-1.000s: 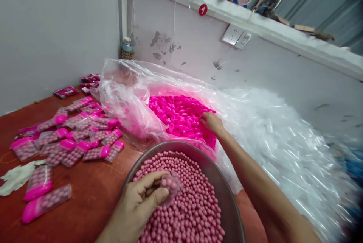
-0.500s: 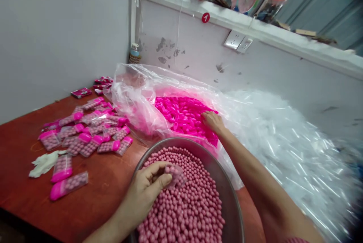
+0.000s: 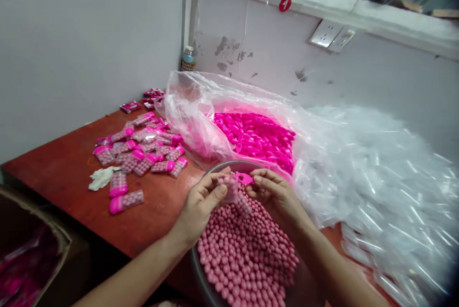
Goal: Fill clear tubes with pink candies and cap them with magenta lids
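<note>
Filled packs [image 3: 143, 163] crowd the table [image 3: 68, 168] to your left, clear tubes [image 3: 380, 182] heap to your right, and a bag [image 3: 190, 120] of pink lids [image 3: 256, 139] lies behind the bowl [image 3: 304, 283] of beads [image 3: 244, 259]. Above it, your left hand [image 3: 199, 209] grips a beaded tube [image 3: 232, 191] — your right hand [image 3: 278, 194] pinches a cap [image 3: 245, 179] by its right end, close against the tube; contact is unclear.

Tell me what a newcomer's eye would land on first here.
Probably the vivid pink caps in the clear bag, behind the bowl of pink beads. Above the bowl, the left hand holds a clear container, the right hand a pink cap. Clear plastic pieces heap up at right.
</note>
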